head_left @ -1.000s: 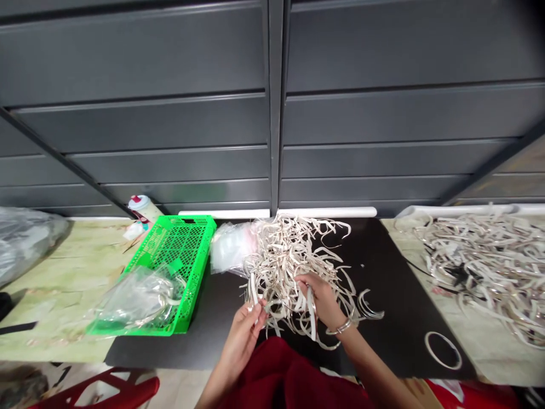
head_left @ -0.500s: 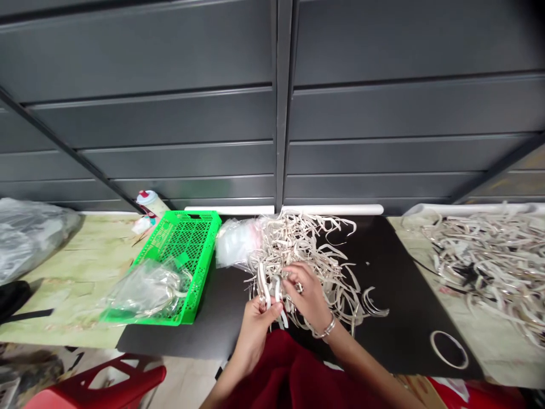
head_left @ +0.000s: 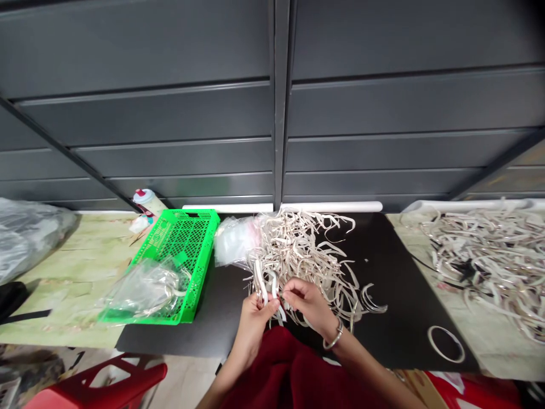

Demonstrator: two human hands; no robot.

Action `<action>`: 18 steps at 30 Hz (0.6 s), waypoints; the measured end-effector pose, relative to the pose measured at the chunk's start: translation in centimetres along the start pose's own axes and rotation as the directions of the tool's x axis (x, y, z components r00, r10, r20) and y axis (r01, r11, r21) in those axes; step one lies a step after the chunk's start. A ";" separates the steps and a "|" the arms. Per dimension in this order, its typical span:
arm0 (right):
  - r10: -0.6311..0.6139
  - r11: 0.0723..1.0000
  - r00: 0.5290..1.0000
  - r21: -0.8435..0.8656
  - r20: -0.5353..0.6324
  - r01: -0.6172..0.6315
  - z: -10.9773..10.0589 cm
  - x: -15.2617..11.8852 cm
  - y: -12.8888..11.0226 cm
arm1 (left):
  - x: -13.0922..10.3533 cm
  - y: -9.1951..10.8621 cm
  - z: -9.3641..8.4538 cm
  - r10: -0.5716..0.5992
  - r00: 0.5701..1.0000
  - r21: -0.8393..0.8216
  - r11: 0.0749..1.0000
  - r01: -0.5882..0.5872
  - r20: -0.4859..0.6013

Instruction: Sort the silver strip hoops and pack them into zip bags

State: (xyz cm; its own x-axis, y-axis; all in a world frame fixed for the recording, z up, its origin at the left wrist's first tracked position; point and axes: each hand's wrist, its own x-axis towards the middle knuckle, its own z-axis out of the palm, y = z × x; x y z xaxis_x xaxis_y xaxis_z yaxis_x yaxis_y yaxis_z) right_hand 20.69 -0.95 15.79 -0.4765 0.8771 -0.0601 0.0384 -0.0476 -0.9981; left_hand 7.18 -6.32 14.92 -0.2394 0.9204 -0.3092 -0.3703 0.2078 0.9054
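Observation:
My left hand [head_left: 254, 318] is closed round a few curved whitish strips [head_left: 259, 278] that stand up from its fingers, one of them bent over at the top. Close on its right, my right hand [head_left: 307, 302], with a bangle [head_left: 334, 334] on the wrist, has thumb and fingertips pinched together. Whatever lies in that pinch is too small to make out. Just beyond both hands spreads a tangled pile of similar pale, curved strips [head_left: 306, 250], some with a metallic shine.
Left stands a green plastic basket [head_left: 207, 267] with clear bags of strips [head_left: 149, 287]. Clear plastic bags [head_left: 234, 241] lie beside the pile. A drinks cup [head_left: 149, 200] is behind the basket. Another strip heap [head_left: 498, 255] and a pale ring [head_left: 447, 344] lie right. A grey panelled wall [head_left: 191, 113] rises behind.
My right hand has drawn down and slightly right, away from the tops of the strips, and its fingers are pinched lower. My left hand keeps its hold.

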 end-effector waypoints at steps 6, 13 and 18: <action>-0.002 0.936 1.000 -0.353 0.026 0.011 -3.1 -0.9 2.1 | 0.3 0.1 -0.7 0.037 0.996 0.126 0.992 -0.026 -0.083; 0.063 0.446 0.997 -0.895 0.037 0.005 -7.2 -2.5 5.2 | 0.4 0.6 -1.5 0.243 0.956 0.587 0.755 -0.291 0.162; -0.423 0.414 0.875 -0.809 0.236 0.418 -4.2 -2.2 0.8 | 0.1 0.7 -0.9 0.257 0.899 0.613 0.662 -0.431 0.354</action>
State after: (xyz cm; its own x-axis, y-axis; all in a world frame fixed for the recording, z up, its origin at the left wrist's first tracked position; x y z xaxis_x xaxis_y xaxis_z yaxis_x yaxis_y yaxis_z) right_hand 25.50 -0.93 15.20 -0.6405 0.6747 0.3669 0.5269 0.7336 -0.4292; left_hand 6.09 -6.38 15.25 0.0078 0.9983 0.0578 0.4080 -0.0560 0.9113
